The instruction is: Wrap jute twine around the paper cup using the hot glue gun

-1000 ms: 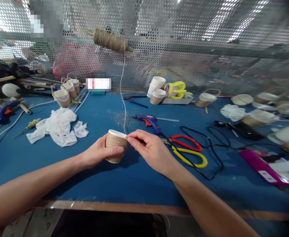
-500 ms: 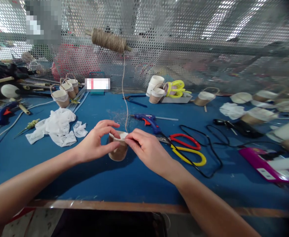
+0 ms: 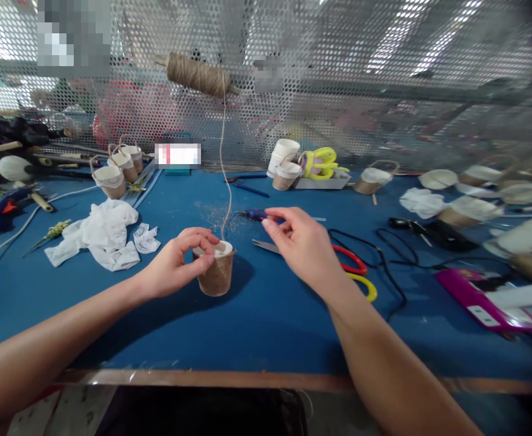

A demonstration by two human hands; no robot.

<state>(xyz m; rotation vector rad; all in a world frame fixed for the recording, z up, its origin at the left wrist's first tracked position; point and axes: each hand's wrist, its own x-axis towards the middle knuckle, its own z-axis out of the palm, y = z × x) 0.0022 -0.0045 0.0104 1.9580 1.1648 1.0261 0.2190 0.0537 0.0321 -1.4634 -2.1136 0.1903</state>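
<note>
1. Blue table (image 3: 248, 330) fills the view, with a perforated metal screen (image 3: 384, 91) along its far edge.
2. Left hand (image 3: 175, 266): fingers curl around a twine-wrapped cup (image 3: 216, 277), with thumb and forefinger tips on its rim. The cup is upright, near the table's middle.
3. Twine (image 3: 223, 163) runs from the cup's rim up to a spool (image 3: 196, 74) mounted on the screen.
4. Right hand (image 3: 305, 245): open, fingers loosely spread, holding nothing. It is right of the cup and apart from it. Its fingertips are at a blue glue gun (image 3: 253, 214); cannot tell if they touch.
5. Scissors (image 3: 361, 275) lie partly hidden under the right hand.
6. White cloth (image 3: 97, 233) lies left of the cup, well apart.
</note>
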